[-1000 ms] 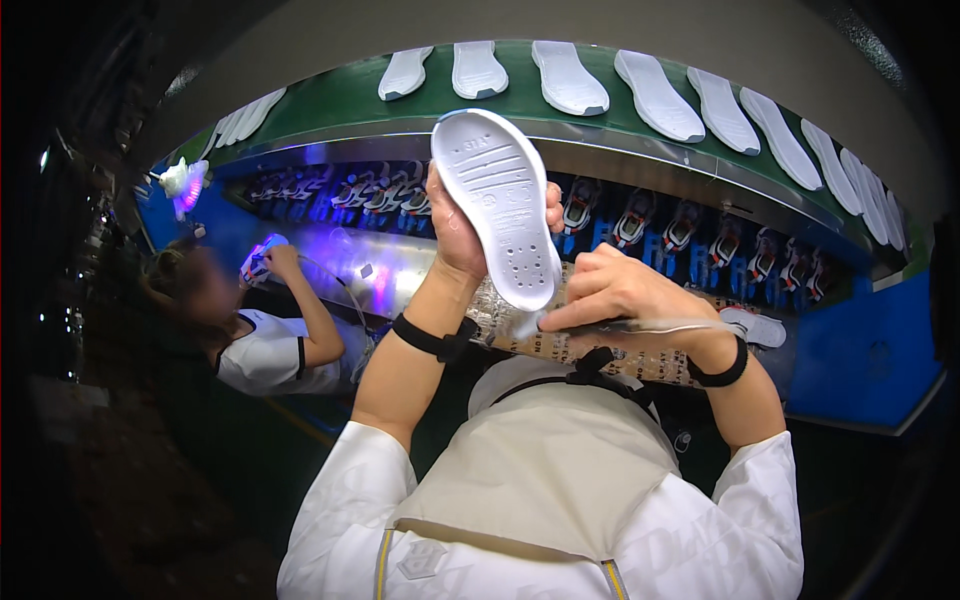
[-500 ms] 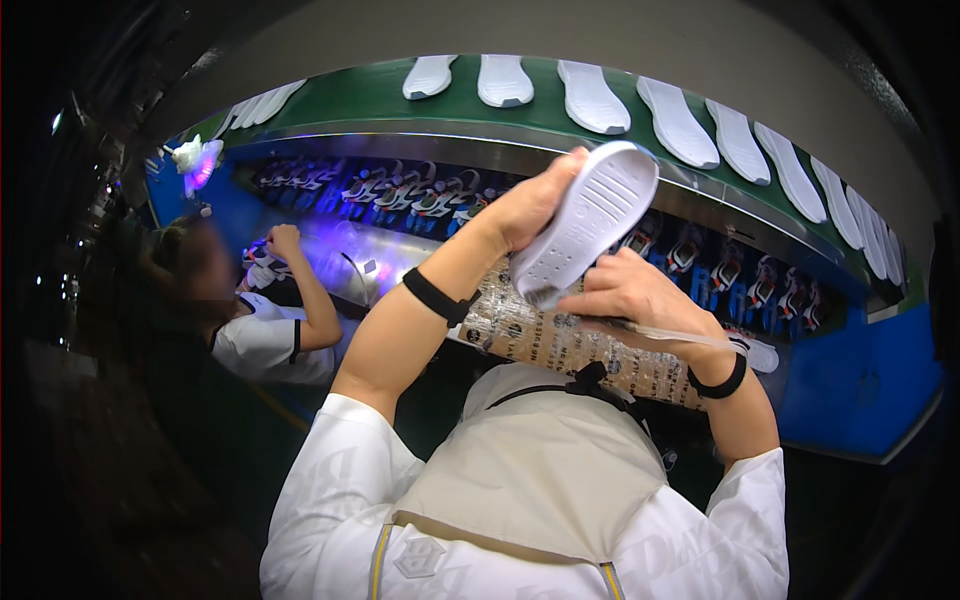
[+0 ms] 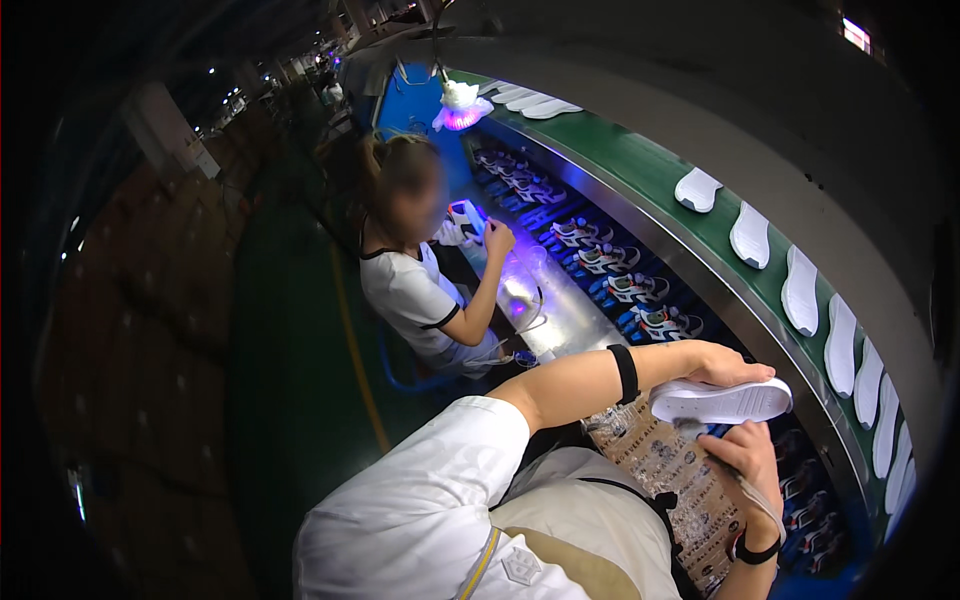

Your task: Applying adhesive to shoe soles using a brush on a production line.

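White jacket sleeve (image 3: 440, 480) and beige apron (image 3: 590, 520): nearest the camera, at the lower edge.

Right hand (image 3: 752, 462): below the sole, fingers curled shut around a thin brush handle (image 3: 745, 482); the brush tip (image 3: 690, 428) touches the underside of the sole. Black band at the wrist.

Shoe sole (image 3: 722, 400): white, held level and edge-on between the 2 hands, above a patterned sheet (image 3: 665, 470) on the bench.

Left hand (image 3: 725, 365): resting along the top of the sole, fingers pressed together over its far edge and gripping it. Black band on the forearm.

Lower conveyor (image 3: 610, 270): sneakers in a row, just beyond the hands.

Upper green belt (image 3: 640, 170): white soles lying flat in a line.

Co-worker (image 3: 415, 290): further left, in a white shirt, 1 hand on a shoe under violet light (image 3: 462, 115).
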A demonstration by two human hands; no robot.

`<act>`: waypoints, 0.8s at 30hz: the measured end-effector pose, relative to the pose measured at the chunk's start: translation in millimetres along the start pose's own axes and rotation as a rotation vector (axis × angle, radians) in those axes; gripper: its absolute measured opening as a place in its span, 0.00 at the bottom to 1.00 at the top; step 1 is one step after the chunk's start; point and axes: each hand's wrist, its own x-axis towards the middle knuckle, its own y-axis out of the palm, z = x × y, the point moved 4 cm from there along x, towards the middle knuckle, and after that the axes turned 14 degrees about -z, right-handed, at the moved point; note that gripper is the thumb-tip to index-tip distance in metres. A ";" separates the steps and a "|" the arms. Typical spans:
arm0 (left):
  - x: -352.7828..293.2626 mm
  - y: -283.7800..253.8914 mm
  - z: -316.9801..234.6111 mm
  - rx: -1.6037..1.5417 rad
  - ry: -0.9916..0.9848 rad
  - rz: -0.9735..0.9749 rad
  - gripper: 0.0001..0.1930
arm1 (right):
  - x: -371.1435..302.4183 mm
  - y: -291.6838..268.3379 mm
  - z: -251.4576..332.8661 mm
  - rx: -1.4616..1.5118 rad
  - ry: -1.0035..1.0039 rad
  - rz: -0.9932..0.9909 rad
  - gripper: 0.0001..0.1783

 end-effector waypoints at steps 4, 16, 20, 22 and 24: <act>0.8 -5.9 22.7 0.071 -0.022 -0.054 0.51 | 4.6 6.1 3.3 0.022 0.001 0.021 0.21; -20.6 -30.7 172.4 -1.363 0.035 -0.215 0.49 | -17.6 29.6 -43.6 0.288 0.328 -0.213 0.14; -80.1 3.4 278.7 -1.357 -0.481 -0.059 0.53 | -58.5 51.5 -62.4 0.511 0.837 -0.354 0.10; -92.7 40.9 329.9 -1.438 -0.620 0.150 0.54 | -70.6 71.5 -70.0 0.533 0.881 -0.414 0.10; -97.4 81.9 348.2 -1.469 -0.772 0.192 0.52 | -76.2 91.6 -72.1 0.597 0.921 -0.460 0.09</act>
